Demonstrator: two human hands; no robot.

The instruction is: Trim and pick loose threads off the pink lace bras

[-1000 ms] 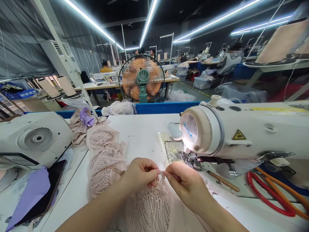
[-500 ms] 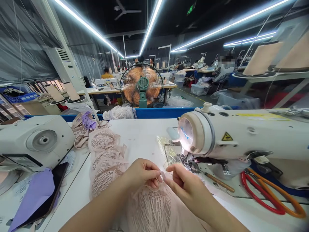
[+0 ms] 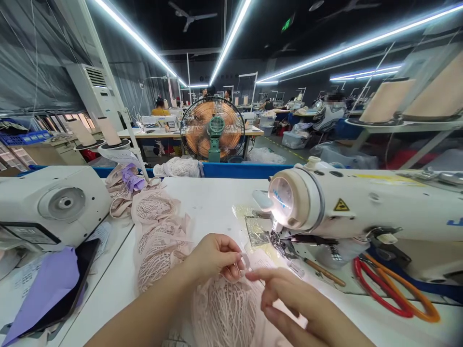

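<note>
My left hand (image 3: 215,258) pinches the top edge of a pale pink lace piece (image 3: 224,313) that lies on the white table (image 3: 213,202) just in front of me. A small white tab shows between its thumb and fingers. My right hand (image 3: 289,299) hovers beside it, fingers stretched out toward the same edge and holding nothing I can see. The white sewing machine (image 3: 361,207) stands to the right, its lit needle area (image 3: 277,233) a short way beyond my hands.
A pile of pink lace pieces (image 3: 157,231) trails off to the left, toward a second machine (image 3: 50,207). A dark phone on purple paper (image 3: 54,286) lies at the lower left. Red and orange hoops (image 3: 394,294) lie under the machine arm. A fan (image 3: 212,127) stands beyond the table.
My right hand has let go of the lace edge and dropped lower, its fingers now stretched out. My left hand keeps its pinch. The view has tilted up slightly.
</note>
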